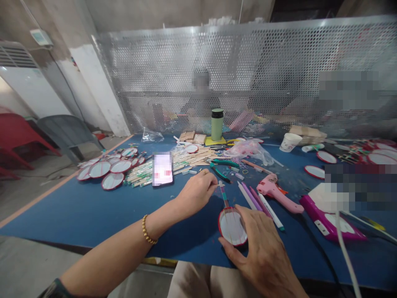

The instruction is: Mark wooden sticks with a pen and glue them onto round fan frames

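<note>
In the head view, a round white disc with a red rim [233,226] lies near the table's front edge, with thin strings across it and a narrow striped neck [223,194] pointing away from me. My right hand [262,238] grips the disc's rim from the right, thumb at the lower left and fingers at the upper right. My left hand [198,190] is closed at the tip of the neck, its thumb and index finger pinched together; whatever is between them is too small to make out. A gold bead bracelet [148,229] circles my left wrist.
Markers [251,196], a pink glue gun [279,194] and a magenta-and-white device [331,223] with cables lie right. A phone [163,169], wooden sticks [182,159] and green pliers [220,171] lie beyond my hands. Round discs [99,169] pile left. A green bottle [217,125] stands behind.
</note>
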Available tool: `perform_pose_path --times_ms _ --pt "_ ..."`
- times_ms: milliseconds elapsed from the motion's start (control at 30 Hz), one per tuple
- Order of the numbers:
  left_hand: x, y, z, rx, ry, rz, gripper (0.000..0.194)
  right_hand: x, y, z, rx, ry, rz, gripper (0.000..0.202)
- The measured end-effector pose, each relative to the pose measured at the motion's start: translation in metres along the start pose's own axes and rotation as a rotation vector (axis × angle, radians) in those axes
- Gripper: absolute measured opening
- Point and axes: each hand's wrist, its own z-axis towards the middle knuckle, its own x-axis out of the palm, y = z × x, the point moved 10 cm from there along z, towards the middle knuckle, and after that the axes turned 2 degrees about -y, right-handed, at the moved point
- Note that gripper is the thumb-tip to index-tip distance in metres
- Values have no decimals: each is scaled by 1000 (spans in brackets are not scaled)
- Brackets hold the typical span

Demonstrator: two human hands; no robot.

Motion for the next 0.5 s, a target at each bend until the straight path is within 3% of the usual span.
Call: perform_pose_path --times_ms 500 --pt "-2 -1 0 -14 12 1 14 0 0 0 -2 1 17 55"
